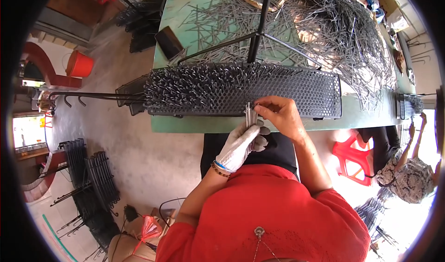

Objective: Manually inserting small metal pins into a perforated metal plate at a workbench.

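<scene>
My left hand [241,144], in a pale work glove, is closed round a small bundle of thin metal rods [251,115] that stand up out of the fist. The bare fingers of my right hand [283,114] are pinched together at the top of that bundle; whether a single rod is between them is too small to make out. Just beyond both hands lies a long black perforated metal panel [306,93]. Rods crowd upright in its holes over the left part and along the far edge, while the near right holes show bare.
A green table [185,125] carries the panel and a big heap of loose rods [343,35]. A black metal stand [254,49] rises behind the panel. Long hooked bars [97,95] jut out left. A red stool [354,157] and another person [408,178] are at right.
</scene>
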Action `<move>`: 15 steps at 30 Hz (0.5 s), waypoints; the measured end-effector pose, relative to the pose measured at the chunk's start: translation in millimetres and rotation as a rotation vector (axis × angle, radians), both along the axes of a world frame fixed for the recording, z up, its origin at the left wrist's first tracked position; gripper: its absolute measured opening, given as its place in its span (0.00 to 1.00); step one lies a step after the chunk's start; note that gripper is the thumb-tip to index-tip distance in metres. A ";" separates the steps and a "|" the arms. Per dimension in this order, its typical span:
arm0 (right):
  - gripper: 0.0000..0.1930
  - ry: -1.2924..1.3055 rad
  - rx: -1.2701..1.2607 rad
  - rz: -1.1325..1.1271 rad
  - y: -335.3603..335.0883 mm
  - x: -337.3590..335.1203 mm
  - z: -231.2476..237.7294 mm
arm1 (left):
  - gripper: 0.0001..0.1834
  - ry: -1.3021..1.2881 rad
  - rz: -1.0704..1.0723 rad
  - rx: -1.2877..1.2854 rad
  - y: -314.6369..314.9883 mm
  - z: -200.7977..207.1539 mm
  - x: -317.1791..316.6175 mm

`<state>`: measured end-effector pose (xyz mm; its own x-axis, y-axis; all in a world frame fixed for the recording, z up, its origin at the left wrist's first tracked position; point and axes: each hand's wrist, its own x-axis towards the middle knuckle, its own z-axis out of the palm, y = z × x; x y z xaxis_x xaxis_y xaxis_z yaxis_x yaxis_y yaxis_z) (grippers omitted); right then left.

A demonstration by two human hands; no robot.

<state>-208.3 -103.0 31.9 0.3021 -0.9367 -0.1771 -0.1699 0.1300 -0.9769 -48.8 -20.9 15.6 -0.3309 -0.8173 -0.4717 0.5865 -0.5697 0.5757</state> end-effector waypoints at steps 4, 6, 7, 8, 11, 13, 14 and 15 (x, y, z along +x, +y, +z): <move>0.09 -0.171 0.080 -0.091 -5.6 -4.6 -6.2 | 0.14 0.017 0.010 0.034 -7.0 2.7 -3.4; 0.09 -0.170 0.096 -0.082 -11.4 -9.8 -2.7 | 0.14 -0.021 -0.007 0.035 -9.5 2.8 -2.9; 0.09 -0.170 0.112 -0.073 -13.2 -12.0 -0.9 | 0.15 -0.059 -0.025 0.036 -9.9 2.5 -3.3; 0.09 -0.168 0.115 -0.074 -13.7 -12.3 0.0 | 0.15 -0.058 -0.026 0.038 -10.4 2.3 -2.9; 0.08 -0.063 0.072 -0.121 -16.4 -13.7 3.5 | 0.14 -0.117 -0.051 0.069 -12.1 -0.3 -1.7; 0.08 -0.171 0.118 -0.201 -20.2 -15.4 7.3 | 0.14 -0.083 -0.034 0.071 -12.3 -5.6 -2.1; 0.08 -0.169 0.119 -0.203 -21.9 -15.1 8.2 | 0.14 -0.081 -0.036 0.071 -13.0 -5.7 -2.1; 0.08 -0.203 0.024 -0.262 -23.5 -14.0 9.0 | 0.13 -0.080 -0.043 0.071 -14.2 -5.1 -2.1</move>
